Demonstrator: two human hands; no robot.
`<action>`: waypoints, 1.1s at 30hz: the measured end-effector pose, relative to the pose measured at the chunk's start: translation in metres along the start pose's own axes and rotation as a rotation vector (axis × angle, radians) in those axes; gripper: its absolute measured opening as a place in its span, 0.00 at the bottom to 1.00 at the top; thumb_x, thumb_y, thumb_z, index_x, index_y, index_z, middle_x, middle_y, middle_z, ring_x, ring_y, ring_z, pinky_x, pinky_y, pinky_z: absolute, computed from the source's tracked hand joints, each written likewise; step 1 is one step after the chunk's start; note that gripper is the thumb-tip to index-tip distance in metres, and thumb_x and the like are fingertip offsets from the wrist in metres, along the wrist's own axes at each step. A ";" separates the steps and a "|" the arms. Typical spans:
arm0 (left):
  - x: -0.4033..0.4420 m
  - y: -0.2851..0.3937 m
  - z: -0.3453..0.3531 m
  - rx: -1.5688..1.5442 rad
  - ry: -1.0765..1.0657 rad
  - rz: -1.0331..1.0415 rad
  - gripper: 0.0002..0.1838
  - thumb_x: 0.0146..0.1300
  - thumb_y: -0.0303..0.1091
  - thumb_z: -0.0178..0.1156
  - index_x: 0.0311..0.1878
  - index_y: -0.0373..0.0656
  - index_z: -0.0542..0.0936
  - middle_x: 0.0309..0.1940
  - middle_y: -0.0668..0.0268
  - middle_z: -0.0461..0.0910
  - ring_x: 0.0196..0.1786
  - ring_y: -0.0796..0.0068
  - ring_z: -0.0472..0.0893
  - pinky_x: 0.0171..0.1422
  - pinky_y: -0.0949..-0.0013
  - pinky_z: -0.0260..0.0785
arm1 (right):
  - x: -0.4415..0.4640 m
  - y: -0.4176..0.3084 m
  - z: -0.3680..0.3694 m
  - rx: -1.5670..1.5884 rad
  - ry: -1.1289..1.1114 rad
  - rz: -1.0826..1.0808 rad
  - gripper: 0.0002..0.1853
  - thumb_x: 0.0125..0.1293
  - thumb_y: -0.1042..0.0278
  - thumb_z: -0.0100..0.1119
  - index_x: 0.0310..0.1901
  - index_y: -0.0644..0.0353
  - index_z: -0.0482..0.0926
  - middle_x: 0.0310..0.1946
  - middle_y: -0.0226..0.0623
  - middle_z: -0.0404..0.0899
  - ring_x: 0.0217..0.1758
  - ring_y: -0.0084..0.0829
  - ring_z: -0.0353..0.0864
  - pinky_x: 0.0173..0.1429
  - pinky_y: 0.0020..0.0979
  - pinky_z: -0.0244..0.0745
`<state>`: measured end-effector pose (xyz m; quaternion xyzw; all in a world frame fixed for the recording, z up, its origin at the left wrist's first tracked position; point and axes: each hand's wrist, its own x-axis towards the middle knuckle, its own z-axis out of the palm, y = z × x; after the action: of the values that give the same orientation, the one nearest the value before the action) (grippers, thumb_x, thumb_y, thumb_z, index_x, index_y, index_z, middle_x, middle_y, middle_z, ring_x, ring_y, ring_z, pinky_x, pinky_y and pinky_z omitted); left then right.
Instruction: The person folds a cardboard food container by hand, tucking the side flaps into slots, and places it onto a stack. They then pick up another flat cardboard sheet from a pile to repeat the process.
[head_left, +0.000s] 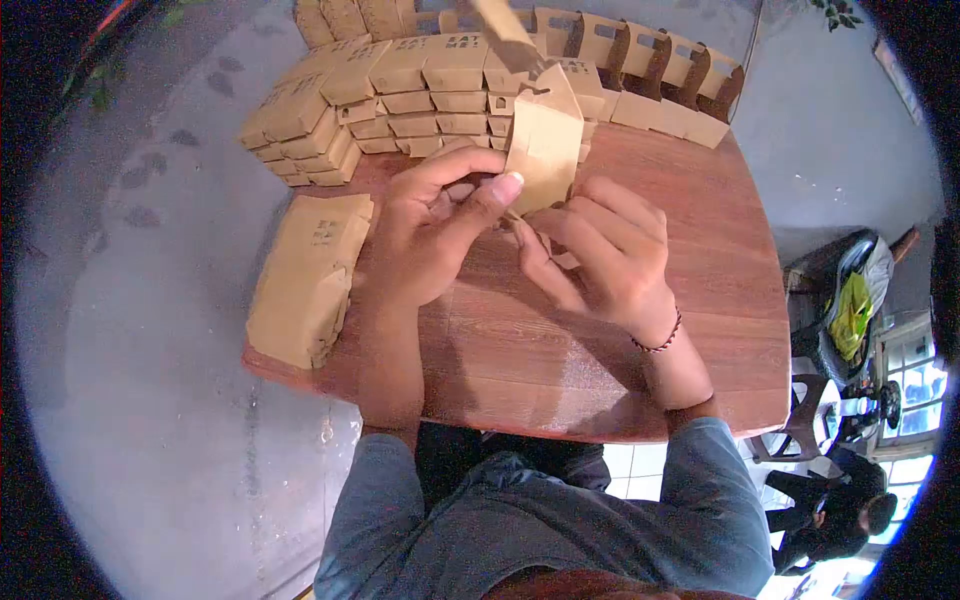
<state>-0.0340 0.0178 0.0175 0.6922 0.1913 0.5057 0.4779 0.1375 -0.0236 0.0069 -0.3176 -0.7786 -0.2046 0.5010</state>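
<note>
Above the middle of the table, a brown cardboard box (545, 150) is held up, with its notched end flaps standing open at the top. My left hand (440, 215) grips its lower left edge, thumb in front and fingers curled behind. At the bottom, my right hand (610, 245) has its fingers closed around a flap or corner of the same box; the fingertips partly hide that spot. Left of my left forearm lies a pile of flat, unfolded cardboard boxes (305, 285) with dark printing.
Rows of stacked, folded boxes (455, 65) printed "EAT ME!" line the table's far side. Several open-topped boxes with handles (660, 75) stand at the back right. The wooden table (700, 300) meets a grey wall. A person (835, 505) and a chair (805, 415) are at far right.
</note>
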 end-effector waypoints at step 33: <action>0.000 -0.001 0.008 0.146 0.042 0.055 0.09 0.69 0.29 0.58 0.45 0.32 0.77 0.37 0.67 0.77 0.39 0.83 0.76 0.41 0.78 0.71 | -0.003 -0.005 -0.001 0.056 0.001 0.203 0.06 0.52 0.72 0.66 0.27 0.59 0.77 0.19 0.36 0.74 0.22 0.37 0.74 0.25 0.36 0.70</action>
<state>-0.0267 0.0145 0.0163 0.7196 0.2184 0.5177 0.4080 0.1356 -0.0292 0.0043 -0.3808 -0.7474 -0.1313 0.5283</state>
